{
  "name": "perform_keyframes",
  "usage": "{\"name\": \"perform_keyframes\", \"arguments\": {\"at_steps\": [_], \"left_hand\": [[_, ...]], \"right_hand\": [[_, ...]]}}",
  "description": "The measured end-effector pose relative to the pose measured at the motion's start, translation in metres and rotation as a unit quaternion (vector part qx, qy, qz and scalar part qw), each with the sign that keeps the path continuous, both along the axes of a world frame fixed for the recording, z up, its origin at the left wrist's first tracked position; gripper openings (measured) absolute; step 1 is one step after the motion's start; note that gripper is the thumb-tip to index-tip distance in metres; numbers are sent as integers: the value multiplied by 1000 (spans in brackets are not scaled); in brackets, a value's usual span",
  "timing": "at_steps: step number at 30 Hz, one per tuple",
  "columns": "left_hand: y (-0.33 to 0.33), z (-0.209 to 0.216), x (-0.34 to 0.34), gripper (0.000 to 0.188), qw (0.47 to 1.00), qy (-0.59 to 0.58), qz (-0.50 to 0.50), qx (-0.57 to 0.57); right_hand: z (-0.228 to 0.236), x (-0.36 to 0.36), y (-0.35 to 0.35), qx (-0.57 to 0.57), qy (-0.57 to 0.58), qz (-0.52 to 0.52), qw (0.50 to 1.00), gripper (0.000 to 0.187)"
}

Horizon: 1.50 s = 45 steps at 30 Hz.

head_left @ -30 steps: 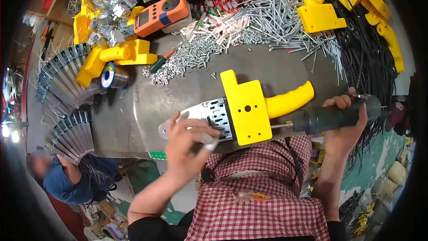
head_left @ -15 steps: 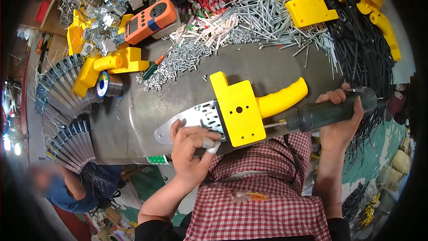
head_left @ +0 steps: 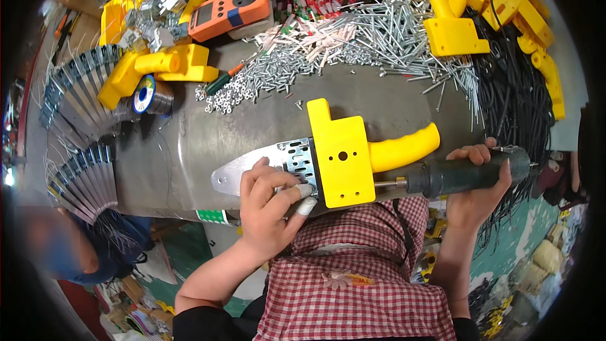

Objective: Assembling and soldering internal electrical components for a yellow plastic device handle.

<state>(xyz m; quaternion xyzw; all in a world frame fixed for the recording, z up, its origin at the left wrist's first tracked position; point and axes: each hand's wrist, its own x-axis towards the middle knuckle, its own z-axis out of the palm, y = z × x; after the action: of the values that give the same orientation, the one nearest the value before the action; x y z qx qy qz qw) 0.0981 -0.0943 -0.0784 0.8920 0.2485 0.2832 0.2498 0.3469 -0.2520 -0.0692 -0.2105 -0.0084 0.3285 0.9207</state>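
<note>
A yellow plastic housing with a curved handle [head_left: 344, 170] lies on the bench in front of me, a pointed silver metal plate [head_left: 249, 170] with a slotted bracket [head_left: 298, 158] sticking out of its left side. My left hand [head_left: 271, 205] grips the bracket end of the plate, with white covers on two digits; its fingertips partly hide the near edge. My right hand [head_left: 480, 180] is wrapped round a dark electric screwdriver [head_left: 464, 172], held level. Its bit meets the housing's right side, below the handle; the tip's contact point is hidden.
Beyond the housing lie heaped screws [head_left: 404, 31], small nuts [head_left: 221, 98], a green-handled screwdriver [head_left: 224, 79] and an orange meter [head_left: 228, 12]. Solder wire [head_left: 153, 96] and fanned metal strips [head_left: 85, 183] stand left. Black cables [head_left: 511, 88] pile right. Another person [head_left: 95, 249] sits at lower left.
The view has shifted slightly, so the bench things sit a little differently in it. Both hands keep their holds, and the screwdriver bit stays at the housing's right side.
</note>
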Motion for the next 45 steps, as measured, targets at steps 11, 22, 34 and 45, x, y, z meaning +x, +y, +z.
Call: {"name": "perform_keyframes", "arguments": {"at_steps": [11,22,34,45], "left_hand": [[0,2,-2,23,999,-10,-22,-40],[-7,-4,14,18,1000,-15,15,-15],[-9,-8,-20,39,953,-200,65,-220],[-42,-56,-146,36,765,-241,354,-481]], "right_hand": [[-7,-1,-1,-44,-6,-2,999,36],[2,9,-1,-14,-40,14,999,35],[116,260,-12,-697,-627,-280,207,69],[33,40,93,-516,-813,-134,233,42]]}}
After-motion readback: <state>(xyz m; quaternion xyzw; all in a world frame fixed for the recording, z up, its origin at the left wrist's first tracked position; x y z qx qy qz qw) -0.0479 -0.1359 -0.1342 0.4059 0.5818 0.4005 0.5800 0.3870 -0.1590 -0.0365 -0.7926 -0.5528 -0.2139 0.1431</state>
